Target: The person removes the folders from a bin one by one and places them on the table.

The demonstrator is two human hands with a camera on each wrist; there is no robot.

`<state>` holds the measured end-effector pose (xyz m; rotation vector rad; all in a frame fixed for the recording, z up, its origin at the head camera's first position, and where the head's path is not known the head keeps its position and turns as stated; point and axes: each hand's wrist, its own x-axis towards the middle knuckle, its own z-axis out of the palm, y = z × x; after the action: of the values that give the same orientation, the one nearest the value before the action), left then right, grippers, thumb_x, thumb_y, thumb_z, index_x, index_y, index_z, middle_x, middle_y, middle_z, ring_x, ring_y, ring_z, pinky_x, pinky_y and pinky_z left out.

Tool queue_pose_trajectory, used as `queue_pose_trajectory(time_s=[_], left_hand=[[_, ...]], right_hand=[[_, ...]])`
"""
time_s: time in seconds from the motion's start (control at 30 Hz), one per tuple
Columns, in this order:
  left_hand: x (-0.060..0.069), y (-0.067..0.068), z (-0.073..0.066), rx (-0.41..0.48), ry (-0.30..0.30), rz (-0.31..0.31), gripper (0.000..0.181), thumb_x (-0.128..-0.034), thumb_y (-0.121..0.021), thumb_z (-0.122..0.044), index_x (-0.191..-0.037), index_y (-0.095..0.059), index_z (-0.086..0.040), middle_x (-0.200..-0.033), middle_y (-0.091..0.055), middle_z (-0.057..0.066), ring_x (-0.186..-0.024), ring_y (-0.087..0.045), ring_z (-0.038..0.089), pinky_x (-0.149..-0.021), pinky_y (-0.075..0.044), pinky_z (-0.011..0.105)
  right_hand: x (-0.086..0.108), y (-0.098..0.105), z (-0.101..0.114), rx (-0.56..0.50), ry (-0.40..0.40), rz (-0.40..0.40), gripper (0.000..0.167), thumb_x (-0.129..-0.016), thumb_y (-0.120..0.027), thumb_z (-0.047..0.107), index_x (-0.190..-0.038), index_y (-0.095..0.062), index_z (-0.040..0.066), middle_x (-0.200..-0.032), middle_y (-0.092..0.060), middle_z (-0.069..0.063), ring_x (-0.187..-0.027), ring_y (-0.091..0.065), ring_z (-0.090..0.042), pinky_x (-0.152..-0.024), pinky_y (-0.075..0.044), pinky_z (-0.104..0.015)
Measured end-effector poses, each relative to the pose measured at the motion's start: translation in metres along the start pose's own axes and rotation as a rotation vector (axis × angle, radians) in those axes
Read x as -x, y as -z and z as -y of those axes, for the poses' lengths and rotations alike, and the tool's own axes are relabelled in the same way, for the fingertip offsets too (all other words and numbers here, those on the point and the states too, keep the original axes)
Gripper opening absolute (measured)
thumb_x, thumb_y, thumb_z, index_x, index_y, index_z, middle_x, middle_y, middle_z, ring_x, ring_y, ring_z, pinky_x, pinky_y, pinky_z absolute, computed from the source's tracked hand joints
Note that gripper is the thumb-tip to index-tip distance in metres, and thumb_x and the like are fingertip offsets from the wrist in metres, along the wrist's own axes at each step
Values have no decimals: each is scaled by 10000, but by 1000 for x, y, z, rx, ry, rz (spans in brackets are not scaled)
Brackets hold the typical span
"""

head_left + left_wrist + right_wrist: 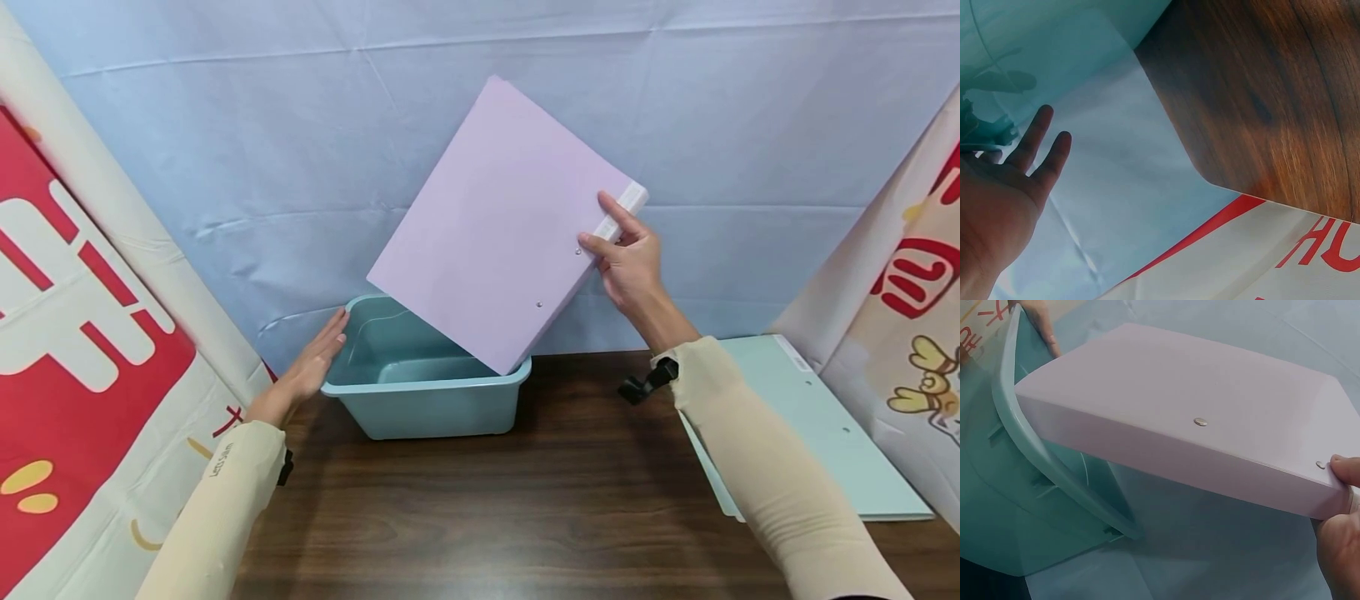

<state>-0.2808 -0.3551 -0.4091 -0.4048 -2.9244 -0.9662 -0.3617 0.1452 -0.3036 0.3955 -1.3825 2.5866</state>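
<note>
A lilac ring binder [495,217] with a white spine label is tilted over a teal plastic bin [442,408]. Its lowest corner reaches the bin's front right rim in the head view. My right hand [632,262] grips the binder by its labelled spine end, thumb on the cover near a rivet; the right wrist view shows the binder's spine [1179,462] side-on. At the bin's left end, my left hand [311,367] rests against the rim with fingers extended. The left wrist view shows that hand [1004,200] with its fingers spread beside the bin's wall [1072,37].
A pale green folder [817,433] lies on the dark wooden table [525,517] at the right, partly behind my right forearm. A light blue cloth [262,150] hangs behind the table. Printed banners [67,358] stand along both sides.
</note>
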Motion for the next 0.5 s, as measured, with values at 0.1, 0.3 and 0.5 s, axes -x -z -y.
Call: queue_pose_trajectory(time_s=[0.1,0.3,0.5], left_hand=[[0,0,0,7,3,0,589,-1179,-257,-298,-1703,-113,-67,-1787,-2,136,-1632,5,418,-1267,-45,680],[-1,0,0,5,5,-2,603,-1179,-232,-344,-1706,-101,-85,-1790,11,114,-1634,12,412,-1265,-39,683],[-2,0,0,7,-3,1,613,-1180,-222,-367,-1704,-93,-75,-1789,18,122,-1630,16,425,-1263,-40,686]], right_hand=[[0,2,3,-33,7,-9,717,-864,-717,-228,-1494,-618,100,-1612,-447,-172,-1446,-480,-306,-929,-601,-304],[1,6,9,-118,19,-20,738,-839,-724,-252,-1491,-615,75,-1618,-435,-163,-1439,-477,-306,-910,-610,-320],[0,11,16,-185,37,-44,740,-816,-691,-310,-1461,-639,49,-1601,-452,-173,-1402,-500,-301,-890,-621,-331]])
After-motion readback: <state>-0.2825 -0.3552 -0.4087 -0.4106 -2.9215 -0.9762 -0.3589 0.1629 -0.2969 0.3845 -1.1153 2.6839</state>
